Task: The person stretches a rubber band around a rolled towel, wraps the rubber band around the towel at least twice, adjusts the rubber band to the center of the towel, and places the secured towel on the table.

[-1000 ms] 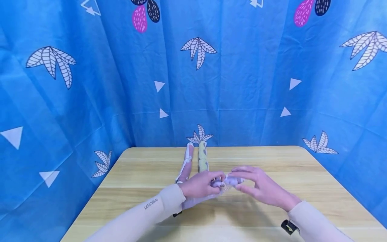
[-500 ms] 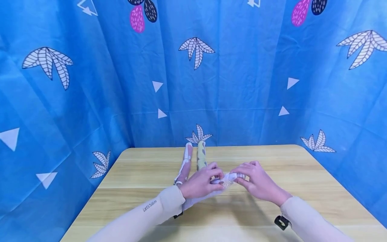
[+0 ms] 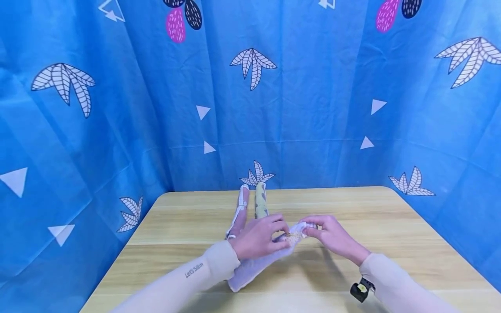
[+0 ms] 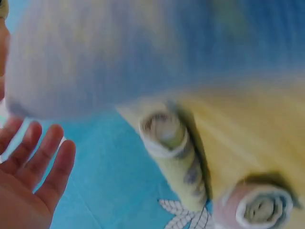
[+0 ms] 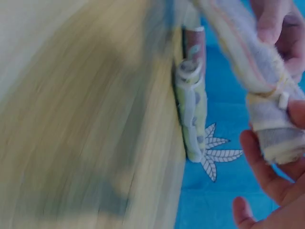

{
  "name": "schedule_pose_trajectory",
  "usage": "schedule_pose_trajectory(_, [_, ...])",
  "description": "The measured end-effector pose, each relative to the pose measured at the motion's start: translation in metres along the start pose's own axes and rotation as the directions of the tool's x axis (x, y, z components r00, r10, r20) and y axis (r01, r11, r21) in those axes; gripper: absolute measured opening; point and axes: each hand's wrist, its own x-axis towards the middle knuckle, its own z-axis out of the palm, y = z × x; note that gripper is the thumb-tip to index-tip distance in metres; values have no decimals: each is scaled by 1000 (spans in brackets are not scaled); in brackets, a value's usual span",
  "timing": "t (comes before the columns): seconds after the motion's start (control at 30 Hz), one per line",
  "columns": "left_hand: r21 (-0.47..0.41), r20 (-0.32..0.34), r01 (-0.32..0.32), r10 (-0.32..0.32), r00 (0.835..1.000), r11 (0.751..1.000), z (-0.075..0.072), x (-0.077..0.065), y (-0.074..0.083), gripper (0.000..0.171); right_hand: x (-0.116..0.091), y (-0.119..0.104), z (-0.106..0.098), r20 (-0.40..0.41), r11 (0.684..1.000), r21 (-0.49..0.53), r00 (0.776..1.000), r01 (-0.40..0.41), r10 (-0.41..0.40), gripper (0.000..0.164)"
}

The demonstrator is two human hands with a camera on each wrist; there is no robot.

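A pale lilac towel (image 3: 256,266), with one end bunched into a striped roll (image 5: 271,114), is held up between my two hands over the table. My left hand (image 3: 258,237) pinches the roll near its middle, thumb in front. My right hand (image 3: 332,234) holds the roll's right end between thumb and fingers. The loose part of the towel hangs down beneath my left forearm. In the left wrist view the towel (image 4: 119,57) is a blurred sheet across the top, with spread fingers (image 4: 59,167) below its edge.
A pink-and-white rolled towel (image 3: 239,217) and a yellow one with grey spots (image 3: 261,202) lie side by side towards the back of the wooden table (image 3: 188,217). A patterned blue curtain (image 3: 313,108) stands behind and on both sides.
My right hand has come in from loosely spread fingers to grip the roll's right end. More of the towel now hangs down under my left forearm. The two rolled towels stay put.
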Motion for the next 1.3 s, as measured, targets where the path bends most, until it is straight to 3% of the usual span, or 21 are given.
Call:
schedule_pose_trajectory(0.1, [18,-45,8,-8,999,1000,4,0,5,41,1,-6,-1,-11,996,46,997,-76,76,28])
schedule_pose_trajectory(0.17, [63,-94,-27,33,995,998,5,1,7,43,2,-10,-2,-14,990,83,993,-116,117,29])
schedule_pose_trajectory(0.27, [151,-152,-82,105,983,985,9,3,8,38,3,-13,-4,-15,976,153,987,-155,159,28])
schedule_pose_trajectory(0.37, [186,-179,-99,133,975,978,15,4,6,35,3,-13,-1,-18,962,204,982,-181,189,29])
schedule_pose_trajectory(0.73, [2,-113,-62,62,992,998,26,5,1,27,0,-18,11,-30,922,258,952,-288,305,29])
schedule_pose_trajectory(0.87, [21,-107,-106,108,988,994,29,4,-3,20,1,-18,12,-34,916,244,941,-319,337,29])
schedule_pose_trajectory(1.07, [69,-126,-205,212,969,976,34,1,-12,20,3,-19,14,-41,910,231,931,-344,362,29])
schedule_pose_trajectory(1.2, [49,-108,-184,188,976,982,33,-1,-11,23,4,-21,12,-45,908,209,924,-362,379,30])
schedule_pose_trajectory(1.3, [54,-102,-172,177,979,984,29,-3,-7,35,5,-24,8,-56,905,201,918,-374,392,30])
